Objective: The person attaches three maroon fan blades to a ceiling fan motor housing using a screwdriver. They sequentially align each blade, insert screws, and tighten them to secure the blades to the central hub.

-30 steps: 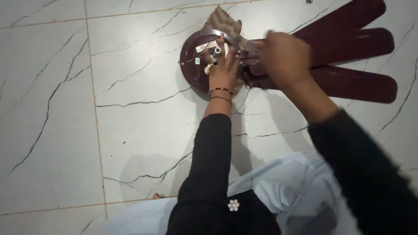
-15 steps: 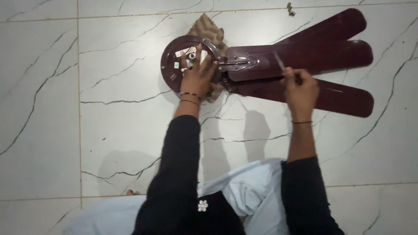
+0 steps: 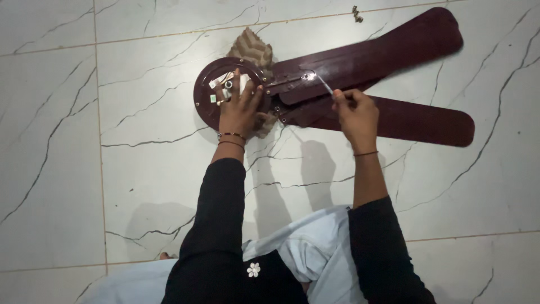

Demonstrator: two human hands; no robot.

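A dark maroon ceiling fan lies on the white marble floor, its round motor housing (image 3: 205,93) at the left and its blades (image 3: 388,53) fanned out to the right. My left hand (image 3: 239,107) presses flat on the housing, fingers spread. My right hand (image 3: 354,112) grips a thin metal screwdriver (image 3: 320,83) whose tip touches the bracket where a blade joins the motor. A brown patterned cloth (image 3: 253,50) lies under the housing.
A few small screws (image 3: 356,13) lie on the tile beyond the upper blade. The lower blade (image 3: 427,121) stretches far right. My lap in light blue cloth (image 3: 315,253) fills the bottom middle.
My right hand has drawn back from the motor hub to the blade bracket, now holding the screwdriver there. The view has shifted so the fan sits more central.
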